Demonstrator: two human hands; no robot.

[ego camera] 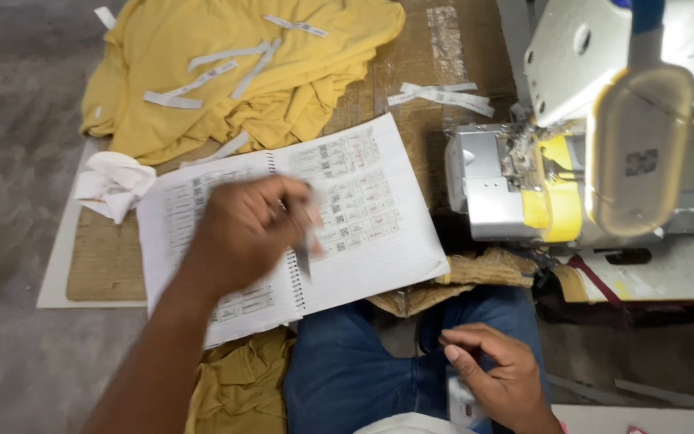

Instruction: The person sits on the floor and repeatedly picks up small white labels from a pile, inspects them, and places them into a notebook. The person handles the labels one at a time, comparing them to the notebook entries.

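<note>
My left hand (244, 229) hovers over an open spiral notebook (379, 241), blurred with motion, its fingers closed around a small pale slip and a thin dark tool pointing down. The notebook's pages carry rows of small stuck-on tags. My right hand (498, 371) rests on my lap in blue jeans (347, 378), fingers curled around a small white object. A yellow garment (226, 64) with several white label strips on it lies beyond the notebook.
A sewing machine (572, 56) with a yellow part and a lamp stands at the right. White label strips (443, 95) lie on the cardboard surface (435, 40). A crumpled white cloth (112, 183) sits at the left. More yellow fabric (238, 386) lies by my knee.
</note>
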